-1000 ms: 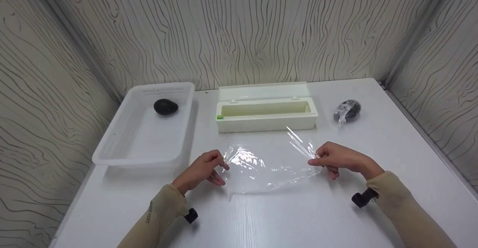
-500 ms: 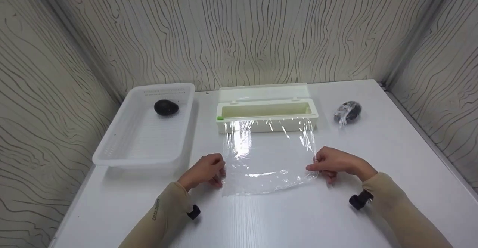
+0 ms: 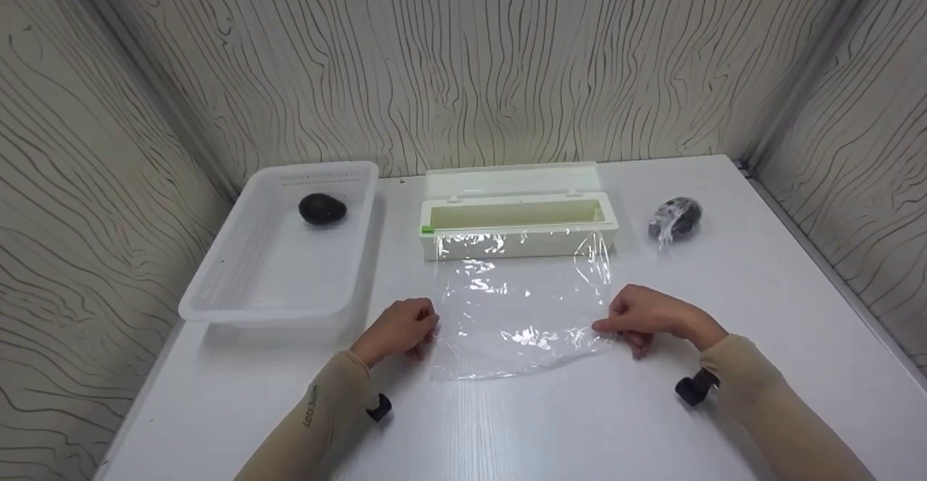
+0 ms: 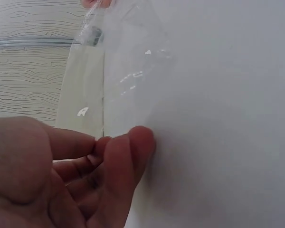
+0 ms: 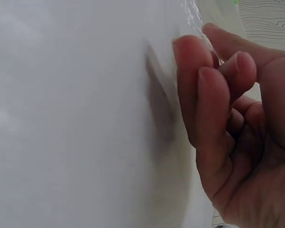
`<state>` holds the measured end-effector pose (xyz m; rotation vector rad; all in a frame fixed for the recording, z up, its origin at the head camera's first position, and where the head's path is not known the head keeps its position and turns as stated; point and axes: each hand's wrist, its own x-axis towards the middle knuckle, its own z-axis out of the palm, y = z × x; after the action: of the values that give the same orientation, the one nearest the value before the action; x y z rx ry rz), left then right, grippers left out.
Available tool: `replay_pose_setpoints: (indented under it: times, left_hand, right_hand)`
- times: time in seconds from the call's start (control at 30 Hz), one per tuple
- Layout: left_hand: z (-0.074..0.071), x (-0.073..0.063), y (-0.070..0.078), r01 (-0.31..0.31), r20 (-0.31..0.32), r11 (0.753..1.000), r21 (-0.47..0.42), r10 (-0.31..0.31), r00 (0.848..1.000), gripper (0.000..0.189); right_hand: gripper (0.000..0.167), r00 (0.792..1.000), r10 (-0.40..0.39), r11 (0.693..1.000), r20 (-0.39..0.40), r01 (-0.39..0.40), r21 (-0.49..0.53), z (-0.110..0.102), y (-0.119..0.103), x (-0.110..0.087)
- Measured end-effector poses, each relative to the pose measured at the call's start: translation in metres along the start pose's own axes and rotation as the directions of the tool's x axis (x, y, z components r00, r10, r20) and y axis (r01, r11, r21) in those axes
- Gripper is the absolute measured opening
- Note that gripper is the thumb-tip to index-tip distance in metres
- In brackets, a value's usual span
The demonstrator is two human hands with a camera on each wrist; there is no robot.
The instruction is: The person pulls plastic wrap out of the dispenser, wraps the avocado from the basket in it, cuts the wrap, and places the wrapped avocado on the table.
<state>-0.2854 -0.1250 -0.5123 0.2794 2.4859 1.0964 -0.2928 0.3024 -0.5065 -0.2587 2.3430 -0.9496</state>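
Note:
A clear sheet of plastic wrap (image 3: 521,307) stretches between the two hands, its far end at the front edge of the white dispenser box (image 3: 521,243). My left hand (image 3: 398,327) pinches the sheet's left edge between thumb and finger; the left wrist view shows those fingertips (image 4: 102,142) together. On the other side, my right hand (image 3: 655,316) pinches the right edge, with the wrap (image 5: 194,16) running from its thumb and finger in the right wrist view. The box's lid (image 3: 510,179) is tipped back, and a green piece (image 3: 427,229) sits at its left front corner.
A white plastic basket (image 3: 271,314) stands at the left with a dark avocado (image 3: 322,209) inside. Right of the box lies another dark avocado (image 3: 675,219) wrapped in film. Wood-patterned panels (image 3: 463,61) enclose the white table (image 3: 507,430) at the back and sides.
A second ago the wrap was bunched at both hands; it now lies flatter and reaches the box's front edge. Both hands have come slightly lower, still pinching it.

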Motion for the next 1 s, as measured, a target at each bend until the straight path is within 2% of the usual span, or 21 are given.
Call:
replay_pose_setpoints:
  times: [0.17,0.33,0.43,0.53,0.63,0.73,0.9,1.0]
  left_hand:
    - [-0.003,0.000,0.000,-0.021,-0.006,0.995,0.096,0.021,1.000,0.012]
    - [-0.008,-0.001,0.002,-0.018,-0.001,0.993,0.120,0.018,1.000,0.007]
    - [-0.013,0.003,0.004,0.000,-0.073,0.992,0.123,0.009,0.997,0.010]
    - [-0.018,0.015,0.005,-0.007,-0.198,0.995,0.099,0.027,0.980,0.018]
    - [-0.022,0.029,0.005,-0.054,-0.274,0.998,0.019,0.057,0.960,0.028]
    - [-0.024,0.043,0.008,-0.095,-0.263,0.986,-0.139,0.056,0.963,0.033]
    - [-0.024,0.063,0.016,-0.095,-0.198,0.914,-0.394,0.017,0.980,0.035]
    - [-0.025,0.072,0.021,-0.080,-0.192,0.877,-0.473,-0.014,0.981,0.037]
  right_hand:
    - [0.046,1.000,0.029,1.000,-0.007,-0.029,-0.008,-0.003,0.002,0.000]
    - [0.046,0.998,0.036,0.999,-0.056,-0.038,-0.038,-0.014,0.000,-0.001]
    - [0.047,0.989,0.009,0.999,-0.144,-0.013,-0.033,-0.026,-0.001,0.002]
    - [0.048,0.969,-0.042,0.997,-0.243,0.055,0.050,-0.036,0.000,0.010]
    - [0.053,0.950,-0.093,0.974,-0.298,0.149,0.170,-0.043,0.002,0.020]
    - [0.057,0.942,-0.118,0.944,-0.313,0.204,0.259,-0.045,0.000,0.029]
    - [0.057,0.934,-0.111,0.902,-0.340,0.239,0.360,-0.045,-0.007,0.044]
    - [0.055,0.926,-0.120,0.871,-0.358,0.271,0.409,-0.044,-0.010,0.052]
